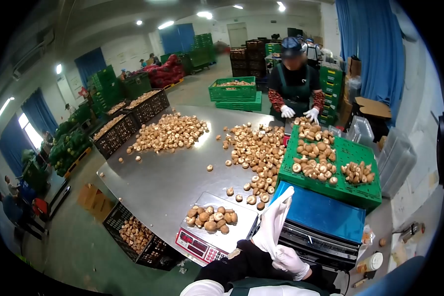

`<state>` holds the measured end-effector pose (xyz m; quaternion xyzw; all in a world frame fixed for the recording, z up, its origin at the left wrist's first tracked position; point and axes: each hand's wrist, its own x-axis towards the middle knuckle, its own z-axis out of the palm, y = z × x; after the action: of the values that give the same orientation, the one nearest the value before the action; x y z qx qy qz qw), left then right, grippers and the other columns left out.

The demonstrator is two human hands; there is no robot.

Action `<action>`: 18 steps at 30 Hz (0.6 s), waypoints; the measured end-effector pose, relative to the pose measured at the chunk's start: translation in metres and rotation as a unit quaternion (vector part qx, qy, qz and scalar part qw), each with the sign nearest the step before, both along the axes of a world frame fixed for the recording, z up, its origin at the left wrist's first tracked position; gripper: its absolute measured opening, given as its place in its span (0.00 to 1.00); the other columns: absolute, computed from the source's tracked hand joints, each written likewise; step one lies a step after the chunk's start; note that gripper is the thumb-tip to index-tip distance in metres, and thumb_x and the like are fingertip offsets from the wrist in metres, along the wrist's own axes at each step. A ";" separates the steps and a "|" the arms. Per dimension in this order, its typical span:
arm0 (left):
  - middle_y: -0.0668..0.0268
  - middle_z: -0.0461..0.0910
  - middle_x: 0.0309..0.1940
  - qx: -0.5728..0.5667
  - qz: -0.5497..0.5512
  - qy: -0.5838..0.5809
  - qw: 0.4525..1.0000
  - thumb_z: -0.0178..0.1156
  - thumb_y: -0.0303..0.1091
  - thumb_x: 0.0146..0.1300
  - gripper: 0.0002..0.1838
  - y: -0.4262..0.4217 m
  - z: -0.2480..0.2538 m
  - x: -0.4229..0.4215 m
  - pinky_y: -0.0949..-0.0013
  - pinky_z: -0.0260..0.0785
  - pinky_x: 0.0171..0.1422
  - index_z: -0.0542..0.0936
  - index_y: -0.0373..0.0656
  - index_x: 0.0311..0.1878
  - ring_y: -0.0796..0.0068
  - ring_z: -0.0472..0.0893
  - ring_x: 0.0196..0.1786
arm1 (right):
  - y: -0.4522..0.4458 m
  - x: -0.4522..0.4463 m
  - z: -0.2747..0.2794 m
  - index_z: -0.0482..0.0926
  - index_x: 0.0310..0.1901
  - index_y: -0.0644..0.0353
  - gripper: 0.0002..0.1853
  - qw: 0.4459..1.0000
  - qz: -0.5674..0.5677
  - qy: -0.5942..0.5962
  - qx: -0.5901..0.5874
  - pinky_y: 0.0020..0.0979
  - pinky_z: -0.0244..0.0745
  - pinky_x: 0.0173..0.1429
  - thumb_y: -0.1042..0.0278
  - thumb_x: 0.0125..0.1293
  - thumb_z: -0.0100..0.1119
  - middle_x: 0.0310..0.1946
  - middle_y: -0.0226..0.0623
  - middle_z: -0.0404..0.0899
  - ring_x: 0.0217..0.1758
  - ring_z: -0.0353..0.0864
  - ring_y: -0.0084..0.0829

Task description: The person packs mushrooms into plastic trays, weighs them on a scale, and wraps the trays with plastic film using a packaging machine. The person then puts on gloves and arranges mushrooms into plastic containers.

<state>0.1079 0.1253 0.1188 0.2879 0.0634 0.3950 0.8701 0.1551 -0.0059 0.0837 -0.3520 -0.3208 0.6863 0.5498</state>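
My left hand (270, 224) points upward in a loose white glove, its fingers stretched out and the glove's fingertips reaching past them. Lower down, my right hand (292, 262), gloved in white too, is closed on the left glove near its wrist. To the left of my hands, a clear tray of brown mushrooms (211, 219) rests on a digital scale (202, 246) with a red display panel. Just beyond my left hand is a black machine with a blue top (313, 209).
The metal table (177, 172) carries two mushroom heaps (170, 132) (256, 150). Mushroom portions sit on a green upturned crate (370, 189) at right. Across the table a co-worker's gloved hands (299, 113) touch mushrooms. Black crates (116, 135) line the left edge. A white-lidded container (372, 262) stands lower right.
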 end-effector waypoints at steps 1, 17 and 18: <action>0.55 0.61 0.61 0.136 0.027 -0.031 0.990 0.41 0.30 0.64 0.23 -0.012 0.011 -0.007 0.70 0.47 0.70 0.61 0.26 0.59 0.70 0.59 0.65 | 0.000 -0.002 0.000 0.67 0.33 0.61 0.13 1.000 -0.005 0.002 -0.002 0.19 0.55 0.20 0.59 0.68 0.44 0.17 0.26 0.61 0.15 0.58 0.16; 0.45 0.65 0.57 0.651 0.238 0.571 0.440 0.45 0.44 0.61 0.24 0.023 -0.042 0.017 0.58 0.59 0.59 0.73 0.26 0.43 0.53 0.64 0.60 | 0.028 -0.002 0.021 0.78 0.36 0.57 0.14 0.681 -0.305 -0.627 0.225 0.31 0.72 0.37 0.61 0.48 0.65 0.32 0.35 0.73 0.33 0.75 0.35; 0.45 0.66 0.56 0.666 0.271 0.583 0.380 0.45 0.46 0.61 0.27 0.032 -0.052 0.018 0.58 0.59 0.59 0.72 0.25 0.46 0.54 0.64 0.60 | 0.031 0.000 0.015 0.79 0.34 0.59 0.12 0.672 -0.315 -0.625 0.243 0.31 0.72 0.36 0.66 0.48 0.65 0.31 0.34 0.73 0.32 0.76 0.35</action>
<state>0.1262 0.1569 0.0666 0.9015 0.3462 0.2598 -0.0052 0.1548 0.0256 0.0986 -0.6330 -0.6150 -0.0097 0.4702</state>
